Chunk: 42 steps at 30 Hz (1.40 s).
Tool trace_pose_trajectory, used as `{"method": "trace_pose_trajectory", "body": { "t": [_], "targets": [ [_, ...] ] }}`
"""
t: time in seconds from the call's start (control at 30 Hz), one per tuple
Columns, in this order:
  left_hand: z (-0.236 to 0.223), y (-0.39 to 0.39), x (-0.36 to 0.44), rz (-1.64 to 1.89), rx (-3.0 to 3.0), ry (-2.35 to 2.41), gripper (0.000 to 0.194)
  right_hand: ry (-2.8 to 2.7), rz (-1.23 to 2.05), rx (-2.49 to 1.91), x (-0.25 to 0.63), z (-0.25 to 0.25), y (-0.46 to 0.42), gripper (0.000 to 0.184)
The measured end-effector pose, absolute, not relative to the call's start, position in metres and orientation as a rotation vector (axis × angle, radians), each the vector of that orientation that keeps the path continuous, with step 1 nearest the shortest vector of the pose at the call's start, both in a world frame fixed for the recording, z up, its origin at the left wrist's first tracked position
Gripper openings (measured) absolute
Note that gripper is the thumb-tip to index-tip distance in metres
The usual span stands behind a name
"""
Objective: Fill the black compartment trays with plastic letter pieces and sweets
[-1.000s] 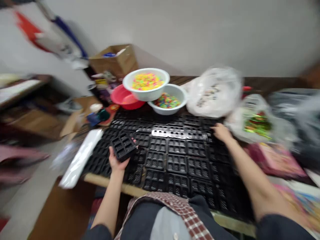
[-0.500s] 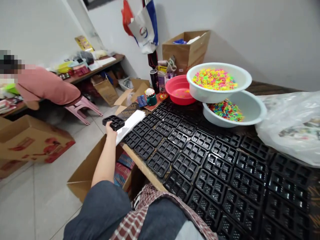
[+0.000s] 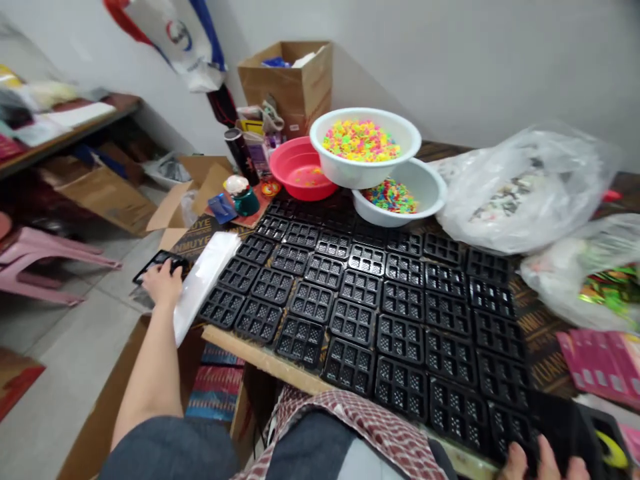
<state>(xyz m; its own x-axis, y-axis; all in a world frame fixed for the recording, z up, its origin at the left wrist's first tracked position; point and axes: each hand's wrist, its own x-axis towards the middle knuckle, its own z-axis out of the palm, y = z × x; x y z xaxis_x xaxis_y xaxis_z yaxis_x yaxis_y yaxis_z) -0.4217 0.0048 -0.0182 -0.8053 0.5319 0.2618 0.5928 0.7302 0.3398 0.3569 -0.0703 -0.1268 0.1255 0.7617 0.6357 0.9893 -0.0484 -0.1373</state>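
Note:
My left hand [image 3: 164,283] is out past the table's left end, its fingers curled over a black compartmented plastic tray [image 3: 173,260]. A white stack of sheets or film [image 3: 207,280] lies just right of it. At the bottom right corner only the fingers of my right hand [image 3: 545,460] show; they are apart and touch the near edge of the tray layer, beside a flat black piece [image 3: 565,427]. Rows of black trays [image 3: 357,320], each with several square pockets, cover the table between my hands.
Behind the trays stand a red basin [image 3: 300,190] and two pale basins, the upper basin [image 3: 367,175] holding small colourful pieces. Plastic bags [image 3: 530,193] and pink packets [image 3: 600,363] lie right. An open carton [image 3: 113,400] stands below the table's left edge.
My view has swung right. My left hand has lowered the black tray beside the white stack, and my right hand has come into view at bottom right.

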Motion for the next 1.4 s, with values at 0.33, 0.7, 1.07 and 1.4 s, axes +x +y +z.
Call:
{"method": "trace_pose_trajectory", "body": {
  "t": [0.33,0.7,1.07,1.4],
  "targets": [
    [0.009,0.188,-0.296,-1.208,-1.54,-2.285,0.033,-1.556,-0.577,-1.966,0.328,-0.112,-0.062,0.052],
    [0.021,0.33,-0.048,-1.34,-2.782,-1.395,0.023,-1.454,-0.504,-2.005,0.318,-0.109,-0.063,0.048],
    [0.077,0.367,-0.101,-1.248,-2.248,-1.536,0.034,-1.542,-0.562,-1.939,0.327,-0.11,-0.063,0.039],
    [0.104,0.492,-0.131,-0.101,-2.649,-2.213,0.063,-1.518,-0.549,-1.945,0.323,-0.105,-0.059,0.038]
  ]
}}
